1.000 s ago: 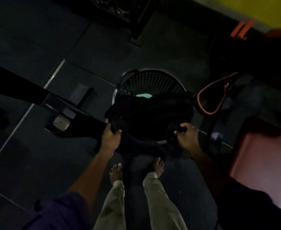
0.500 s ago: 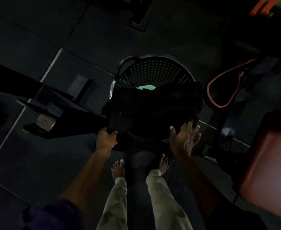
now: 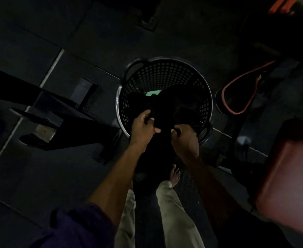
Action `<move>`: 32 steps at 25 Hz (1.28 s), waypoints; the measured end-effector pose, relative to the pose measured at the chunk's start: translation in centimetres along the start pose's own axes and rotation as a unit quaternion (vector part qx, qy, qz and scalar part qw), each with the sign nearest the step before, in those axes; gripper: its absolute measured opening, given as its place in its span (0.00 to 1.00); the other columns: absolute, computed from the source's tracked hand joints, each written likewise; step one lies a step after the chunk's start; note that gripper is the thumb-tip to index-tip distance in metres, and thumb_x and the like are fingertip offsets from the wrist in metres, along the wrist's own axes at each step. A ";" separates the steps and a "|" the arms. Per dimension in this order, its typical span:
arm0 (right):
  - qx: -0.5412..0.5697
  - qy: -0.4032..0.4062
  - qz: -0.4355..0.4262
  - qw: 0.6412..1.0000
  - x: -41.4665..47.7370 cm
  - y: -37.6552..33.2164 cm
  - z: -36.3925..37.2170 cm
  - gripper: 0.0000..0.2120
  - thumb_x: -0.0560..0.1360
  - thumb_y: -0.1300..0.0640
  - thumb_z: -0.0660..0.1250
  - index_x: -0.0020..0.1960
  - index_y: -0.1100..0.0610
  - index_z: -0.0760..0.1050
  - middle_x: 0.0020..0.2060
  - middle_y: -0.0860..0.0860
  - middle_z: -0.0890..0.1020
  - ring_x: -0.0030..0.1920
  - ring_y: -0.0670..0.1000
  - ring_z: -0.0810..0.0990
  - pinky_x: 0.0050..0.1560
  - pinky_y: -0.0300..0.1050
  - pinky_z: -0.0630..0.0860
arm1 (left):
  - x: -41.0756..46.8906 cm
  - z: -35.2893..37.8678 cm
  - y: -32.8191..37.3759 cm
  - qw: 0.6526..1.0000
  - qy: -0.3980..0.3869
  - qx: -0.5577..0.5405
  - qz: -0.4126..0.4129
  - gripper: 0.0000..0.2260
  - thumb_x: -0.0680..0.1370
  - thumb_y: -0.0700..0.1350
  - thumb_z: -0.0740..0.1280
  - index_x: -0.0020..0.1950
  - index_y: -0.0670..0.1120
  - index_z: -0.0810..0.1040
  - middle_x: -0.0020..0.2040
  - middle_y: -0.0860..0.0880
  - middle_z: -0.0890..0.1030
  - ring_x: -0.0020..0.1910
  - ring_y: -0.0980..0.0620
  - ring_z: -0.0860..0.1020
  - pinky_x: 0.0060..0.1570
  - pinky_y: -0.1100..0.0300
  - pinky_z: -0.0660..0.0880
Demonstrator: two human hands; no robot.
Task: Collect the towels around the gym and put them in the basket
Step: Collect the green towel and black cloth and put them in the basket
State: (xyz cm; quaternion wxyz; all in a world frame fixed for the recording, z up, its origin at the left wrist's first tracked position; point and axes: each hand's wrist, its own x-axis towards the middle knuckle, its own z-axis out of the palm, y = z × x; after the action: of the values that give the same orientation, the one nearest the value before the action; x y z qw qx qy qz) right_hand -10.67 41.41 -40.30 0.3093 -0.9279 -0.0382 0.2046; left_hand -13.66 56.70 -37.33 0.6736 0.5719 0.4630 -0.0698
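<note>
A round black perforated basket (image 3: 165,72) stands on the dark gym floor in front of my feet. A black towel (image 3: 166,108) hangs bunched over its near rim, partly inside. My left hand (image 3: 143,125) and my right hand (image 3: 184,136) are close together at the near rim, both gripping the towel. A small patch of green cloth (image 3: 152,93) shows inside the basket behind the black towel. The light is very dim, and the towel's lower part merges with the shadow.
A black machine frame (image 3: 54,111) with a metal foot lies left of the basket. A red padded bench (image 3: 288,169) is at the right. A red-edged black loop (image 3: 240,93) hangs right of the basket. My bare feet (image 3: 174,174) stand just behind it.
The towel was held spread wide over the basket; my right hand let go briefly. Both hands have since come together and bunched the towel at the near rim.
</note>
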 end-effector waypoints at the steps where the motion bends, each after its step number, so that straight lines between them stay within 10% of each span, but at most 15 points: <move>1: 0.010 0.006 0.003 1.000 -1.3 0.1 -0.1 0.13 0.79 0.56 0.68 0.59 0.62 0.81 0.57 0.59 0.82 0.58 0.61 0.81 0.57 0.51 0.76 | -0.4 -0.7 -0.8 0.996 0.083 0.000 0.025 0.15 0.81 0.38 0.61 0.67 0.46 0.76 0.47 0.53 0.84 0.36 0.50 0.84 0.45 0.53 0.82; 4: 0.039 -0.030 0.062 0.997 -4.4 1.1 0.0 0.10 0.79 0.56 0.68 0.56 0.60 0.82 0.53 0.57 0.84 0.53 0.57 0.84 0.50 0.45 0.76 | -1.7 -3.8 -5.2 0.959 0.276 0.059 -0.006 0.15 0.76 0.34 0.61 0.61 0.42 0.77 0.56 0.43 0.81 0.54 0.39 0.81 0.50 0.58 0.75; 7: 0.044 -0.038 0.069 0.996 -5.9 2.6 0.5 0.09 0.80 0.56 0.67 0.53 0.60 0.83 0.49 0.54 0.84 0.47 0.52 0.83 0.45 0.38 0.71 | -2.7 -4.5 -9.4 0.960 0.166 0.096 -0.202 0.26 0.77 0.36 0.62 0.76 0.41 0.65 0.69 0.38 0.72 0.66 0.37 0.74 0.61 0.52 0.73; 9: 0.055 -0.052 0.069 0.995 -6.1 3.2 0.4 0.08 0.80 0.54 0.66 0.47 0.56 0.81 0.42 0.50 0.80 0.42 0.47 0.79 0.43 0.39 0.70 | -2.3 -4.1 -9.9 0.958 0.084 0.075 -0.263 0.21 0.78 0.37 0.64 0.72 0.37 0.69 0.64 0.37 0.77 0.55 0.40 0.79 0.52 0.52 0.76; 12: 0.073 -0.039 0.092 0.992 -5.8 3.7 -0.8 0.09 0.80 0.51 0.67 0.55 0.53 0.82 0.47 0.46 0.81 0.46 0.44 0.79 0.45 0.36 0.73 | -1.7 -3.5 -7.6 0.970 0.111 0.029 -0.214 0.13 0.79 0.35 0.63 0.63 0.34 0.76 0.51 0.38 0.81 0.35 0.47 0.80 0.33 0.59 0.75; 16: 0.124 0.010 0.088 0.988 -5.5 3.3 -2.3 0.11 0.80 0.50 0.67 0.59 0.52 0.81 0.47 0.45 0.84 0.43 0.35 0.80 0.43 0.32 0.76 | 0.0 -1.7 0.0 0.995 0.068 -0.045 -0.060 0.12 0.78 0.33 0.60 0.54 0.42 0.81 0.48 0.46 0.84 0.39 0.50 0.83 0.31 0.64 0.77; 19: 0.144 0.060 0.055 0.986 -5.2 2.9 -2.5 0.09 0.80 0.50 0.68 0.55 0.54 0.80 0.45 0.48 0.85 0.43 0.42 0.83 0.41 0.32 0.76 | 2.8 0.0 4.7 0.994 0.053 -0.057 0.081 0.16 0.79 0.37 0.64 0.66 0.48 0.76 0.58 0.52 0.84 0.54 0.54 0.83 0.53 0.61 0.80; 23: 0.147 0.040 0.054 0.987 -4.6 2.4 -2.0 0.11 0.79 0.53 0.70 0.58 0.57 0.80 0.50 0.51 0.84 0.47 0.46 0.83 0.45 0.30 0.78 | 4.5 -0.7 1.7 0.933 -0.167 0.319 -0.019 0.38 0.80 0.44 0.65 0.81 0.55 0.44 0.79 0.46 0.61 0.77 0.46 0.62 0.76 0.49 0.61; 28: 0.061 0.010 -0.041 0.997 -3.0 0.8 -0.2 0.21 0.79 0.55 0.69 0.71 0.58 0.73 0.65 0.57 0.76 0.61 0.55 0.79 0.58 0.58 0.80 | 3.1 -3.3 -4.1 0.948 -0.093 0.302 -0.026 0.14 0.81 0.39 0.63 0.64 0.42 0.80 0.62 0.45 0.82 0.62 0.51 0.78 0.65 0.59 0.72; 32: -0.138 -0.040 -0.148 0.979 2.4 -2.7 2.2 0.40 0.75 0.52 0.70 0.82 0.51 0.55 0.80 0.62 0.57 0.77 0.65 0.62 0.68 0.62 0.70 | 2.7 -4.8 -4.9 0.978 -0.005 0.209 0.026 0.09 0.79 0.35 0.64 0.51 0.45 0.82 0.49 0.46 0.85 0.53 0.45 0.82 0.61 0.50 0.77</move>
State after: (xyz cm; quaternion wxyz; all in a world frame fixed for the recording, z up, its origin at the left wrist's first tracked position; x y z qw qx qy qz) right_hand -9.21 45.27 -41.14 0.2035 -0.9368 -0.2153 0.1863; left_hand -17.82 60.28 -42.31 0.5433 0.7116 0.4195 -0.1499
